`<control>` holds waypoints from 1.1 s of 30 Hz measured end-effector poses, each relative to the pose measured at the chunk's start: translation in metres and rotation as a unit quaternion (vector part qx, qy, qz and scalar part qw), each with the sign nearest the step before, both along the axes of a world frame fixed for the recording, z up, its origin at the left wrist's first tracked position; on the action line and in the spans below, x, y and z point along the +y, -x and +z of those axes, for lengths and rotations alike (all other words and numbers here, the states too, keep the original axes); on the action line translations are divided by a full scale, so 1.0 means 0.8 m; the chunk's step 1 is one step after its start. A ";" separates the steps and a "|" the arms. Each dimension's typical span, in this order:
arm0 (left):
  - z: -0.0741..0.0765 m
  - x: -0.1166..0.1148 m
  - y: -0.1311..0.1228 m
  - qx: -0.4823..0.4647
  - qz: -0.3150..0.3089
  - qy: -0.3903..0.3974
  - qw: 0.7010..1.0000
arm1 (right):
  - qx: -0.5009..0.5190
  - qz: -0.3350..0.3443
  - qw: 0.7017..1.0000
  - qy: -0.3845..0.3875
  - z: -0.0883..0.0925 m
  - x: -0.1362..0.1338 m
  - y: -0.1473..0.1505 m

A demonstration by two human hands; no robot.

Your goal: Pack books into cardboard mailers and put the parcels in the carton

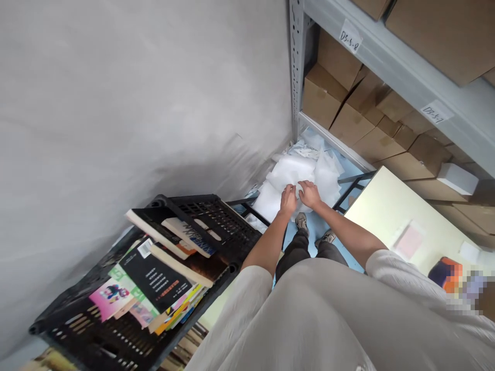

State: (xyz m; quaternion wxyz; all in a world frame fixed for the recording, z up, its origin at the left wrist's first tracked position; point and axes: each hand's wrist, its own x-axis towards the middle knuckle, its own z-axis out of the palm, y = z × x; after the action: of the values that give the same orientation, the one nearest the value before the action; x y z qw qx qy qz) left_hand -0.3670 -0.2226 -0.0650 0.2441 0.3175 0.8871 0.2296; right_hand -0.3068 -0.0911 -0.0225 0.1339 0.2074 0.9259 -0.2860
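Note:
My left hand and my right hand are held out in front of me, close together, with a narrow gap between them. The fingers of both are bent and closed, the tips turned toward each other. Whatever they pinch, if anything, does not stand out against the white behind. Below and beyond the hands lies a heap of white, thin, crumpled sheets on the blue floor. Whether my fingers touch one of these sheets cannot be made out.
At my left a black plastic crate holds several books. Grey shelving with cardboard boxes rises ahead and right. A pale yellow tabletop is on my right, where a person's partly blurred shape shows. A grey wall bounds the left.

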 end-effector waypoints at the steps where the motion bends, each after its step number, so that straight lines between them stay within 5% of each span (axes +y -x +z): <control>1: -0.008 0.005 0.002 -0.009 0.000 0.015 1.000 | 0.005 -0.008 1.000 0.006 -0.003 0.003 -0.005; 12: -0.104 0.043 0.043 -0.058 -0.026 0.155 0.986 | 0.061 -0.070 0.993 0.073 -0.067 0.048 -0.080; 20: -0.161 0.044 0.058 -0.108 0.012 0.225 0.968 | 0.103 -0.085 0.983 0.129 -0.099 0.042 -0.086; 26: -0.161 0.033 0.044 -0.123 0.002 0.233 0.965 | 0.118 -0.091 0.975 0.163 -0.084 0.036 -0.082; 33: -0.123 0.049 0.021 -0.105 -0.023 0.208 0.972 | 0.161 -0.097 0.969 0.159 -0.050 0.054 -0.098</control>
State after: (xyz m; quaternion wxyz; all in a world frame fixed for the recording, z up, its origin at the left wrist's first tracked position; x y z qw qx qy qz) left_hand -0.3840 -0.1833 -0.1632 0.4016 0.2541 0.8773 0.0666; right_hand -0.2281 -0.0480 -0.0623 -0.0137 0.2233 0.8533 -0.4710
